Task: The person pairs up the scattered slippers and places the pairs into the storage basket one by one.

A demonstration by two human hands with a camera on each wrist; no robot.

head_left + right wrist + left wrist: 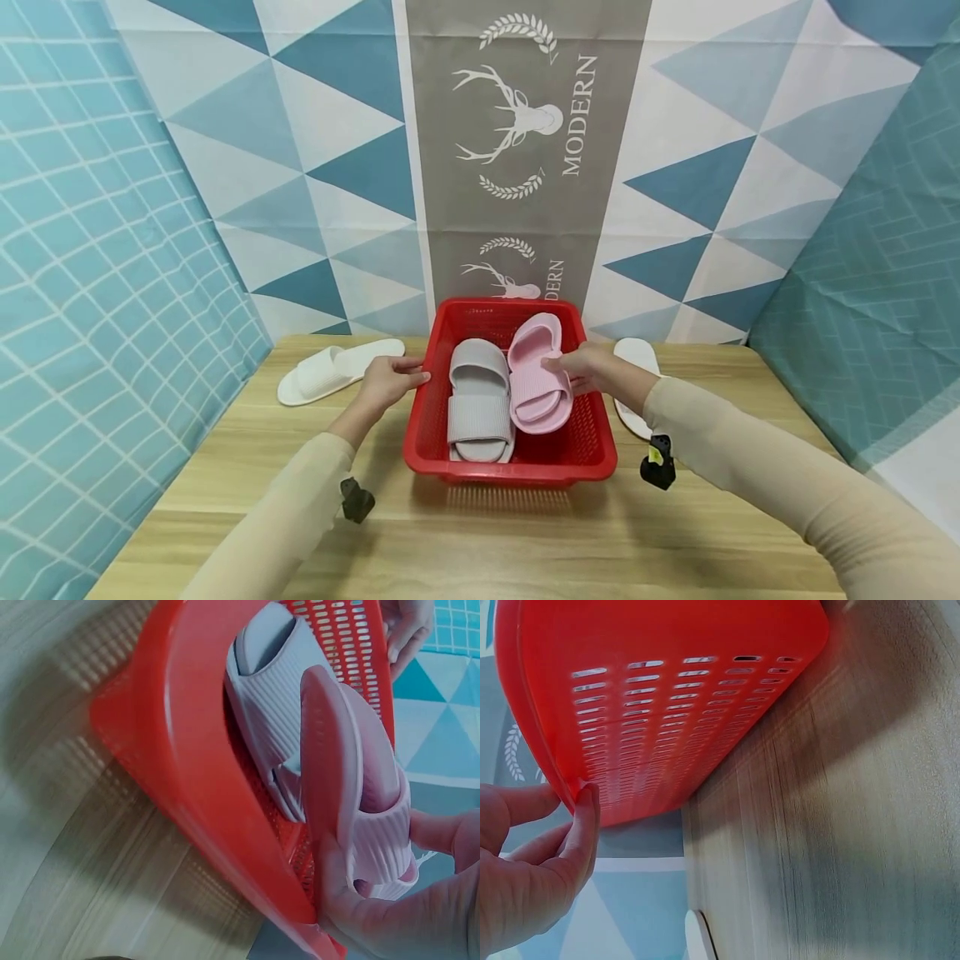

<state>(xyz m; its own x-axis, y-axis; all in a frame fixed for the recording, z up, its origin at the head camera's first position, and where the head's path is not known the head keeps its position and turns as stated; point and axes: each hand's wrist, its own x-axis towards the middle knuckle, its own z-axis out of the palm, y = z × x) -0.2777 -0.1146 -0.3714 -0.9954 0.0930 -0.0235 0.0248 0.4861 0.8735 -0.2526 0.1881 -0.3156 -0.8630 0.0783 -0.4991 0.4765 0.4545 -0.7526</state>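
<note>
My left hand [384, 382] pinches the left rim of a red plastic basket [510, 473], thumb on one side and fingers on the other in the left wrist view. My right hand [592, 368] grips a pink slipper [538, 385] with a ribbed strap by its side, over the right half of the basket. In the right wrist view the thumb and fingers wrap the pink slipper [379, 844] near its strap, close to the basket rim. Beside it a grey ribbed slipper [478, 412] lies lengthwise inside the basket, on the left.
A white slipper [330, 375] lies on the wooden table [480, 554] left of the basket. Another white slipper [636, 357] lies to the right, partly hidden behind my right forearm. Patterned cloth [345, 167] hangs behind the table.
</note>
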